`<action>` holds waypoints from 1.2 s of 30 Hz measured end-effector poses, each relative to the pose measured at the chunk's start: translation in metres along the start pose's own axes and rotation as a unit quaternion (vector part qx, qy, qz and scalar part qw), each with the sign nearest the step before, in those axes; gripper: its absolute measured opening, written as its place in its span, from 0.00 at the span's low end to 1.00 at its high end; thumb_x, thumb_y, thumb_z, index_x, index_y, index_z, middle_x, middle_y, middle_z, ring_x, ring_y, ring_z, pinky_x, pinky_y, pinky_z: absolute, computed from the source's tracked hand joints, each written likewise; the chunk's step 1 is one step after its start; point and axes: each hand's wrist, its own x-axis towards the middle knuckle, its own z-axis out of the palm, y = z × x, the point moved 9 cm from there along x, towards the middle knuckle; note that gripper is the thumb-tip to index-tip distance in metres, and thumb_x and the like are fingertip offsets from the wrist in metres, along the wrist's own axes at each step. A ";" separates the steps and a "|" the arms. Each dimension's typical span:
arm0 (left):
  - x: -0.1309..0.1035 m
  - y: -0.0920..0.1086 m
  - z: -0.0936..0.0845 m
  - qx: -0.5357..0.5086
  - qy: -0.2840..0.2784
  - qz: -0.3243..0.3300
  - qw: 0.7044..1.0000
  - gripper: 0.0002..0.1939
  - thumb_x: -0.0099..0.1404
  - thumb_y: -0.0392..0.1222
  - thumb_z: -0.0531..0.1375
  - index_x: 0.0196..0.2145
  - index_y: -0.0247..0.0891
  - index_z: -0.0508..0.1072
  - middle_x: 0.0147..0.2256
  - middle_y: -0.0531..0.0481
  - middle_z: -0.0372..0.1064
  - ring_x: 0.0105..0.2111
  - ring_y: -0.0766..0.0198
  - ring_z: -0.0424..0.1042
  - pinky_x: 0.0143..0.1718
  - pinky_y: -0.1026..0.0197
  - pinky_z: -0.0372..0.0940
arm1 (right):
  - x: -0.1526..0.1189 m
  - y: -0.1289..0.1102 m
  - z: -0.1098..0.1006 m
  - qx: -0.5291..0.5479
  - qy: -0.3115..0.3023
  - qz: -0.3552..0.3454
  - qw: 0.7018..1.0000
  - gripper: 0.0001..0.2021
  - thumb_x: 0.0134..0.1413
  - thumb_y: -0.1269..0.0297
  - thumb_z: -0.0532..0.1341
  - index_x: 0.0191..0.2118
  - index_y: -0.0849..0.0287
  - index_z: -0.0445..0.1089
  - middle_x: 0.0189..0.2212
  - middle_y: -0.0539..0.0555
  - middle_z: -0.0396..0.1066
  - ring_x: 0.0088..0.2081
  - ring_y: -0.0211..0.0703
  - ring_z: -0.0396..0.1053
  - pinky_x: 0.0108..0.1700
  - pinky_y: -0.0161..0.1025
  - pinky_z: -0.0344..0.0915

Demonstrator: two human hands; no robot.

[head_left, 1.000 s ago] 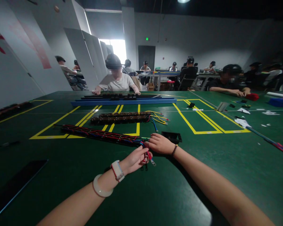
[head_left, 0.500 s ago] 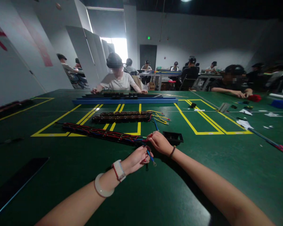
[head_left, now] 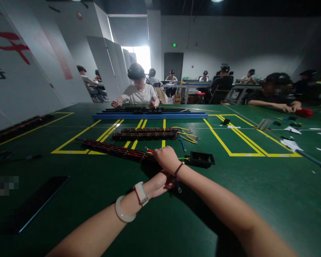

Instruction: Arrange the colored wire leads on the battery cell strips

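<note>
A long wire harness with red, black and blue wires lies slantwise on the green table, its right end running under my hands. My right hand crosses above my left, fingers closed at the harness end. From its fingertips a red wire with a metal lug points up and left. Below it, my left hand is curled round the wire ends, mostly hidden by the right wrist. A dark blue wire with a ring terminal hangs out to its right. A green-yellow wire extends toward a black rectangular housing.
A second harness with yellow and blue leads lies behind. Beyond it are blue rails and a co-worker. A dark flat panel lies at left. Paper scraps and another person's hands are at right.
My right hand has moved left across my left hand, and the red wire now points up-left. The view has shifted, so the scene sits slightly further right.
</note>
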 end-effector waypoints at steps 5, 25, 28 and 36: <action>0.000 0.001 0.006 0.029 -0.039 0.004 0.999 0.04 0.62 0.35 0.49 0.30 0.34 0.61 0.23 0.52 0.62 0.15 0.77 0.52 0.17 0.70 0.42 | -0.041 0.026 -0.019 0.069 0.086 -0.055 0.992 0.17 0.62 0.54 0.46 0.42 0.60 0.65 0.32 0.56 0.69 0.35 0.41 0.65 0.37 0.37 0.55; -0.008 0.024 -0.013 0.354 0.034 -0.012 0.935 0.12 0.63 0.49 0.49 0.35 0.37 0.59 0.19 0.58 0.62 0.10 0.76 0.51 0.12 0.70 0.44 | -0.073 0.065 0.016 -0.007 0.078 -0.094 0.992 0.13 0.60 0.65 0.49 0.48 0.59 0.65 0.34 0.55 0.68 0.37 0.41 0.61 0.43 0.39 0.52; -0.007 0.035 -0.019 0.422 0.041 -0.003 0.906 0.12 0.61 0.47 0.50 0.30 0.35 0.63 0.15 0.58 0.59 0.10 0.76 0.50 0.12 0.71 0.43 | -0.072 0.066 0.017 -0.004 0.075 -0.087 0.993 0.13 0.60 0.66 0.50 0.48 0.59 0.65 0.33 0.55 0.68 0.37 0.41 0.62 0.43 0.39 0.52; -0.008 0.032 -0.012 0.356 0.000 -0.035 0.934 0.12 0.59 0.47 0.55 0.28 0.34 0.63 0.21 0.50 0.68 0.10 0.76 0.54 0.11 0.71 0.43 | -0.069 0.069 0.002 0.100 0.089 -0.048 0.990 0.14 0.58 0.65 0.52 0.49 0.58 0.64 0.39 0.57 0.68 0.43 0.43 0.63 0.47 0.42 0.54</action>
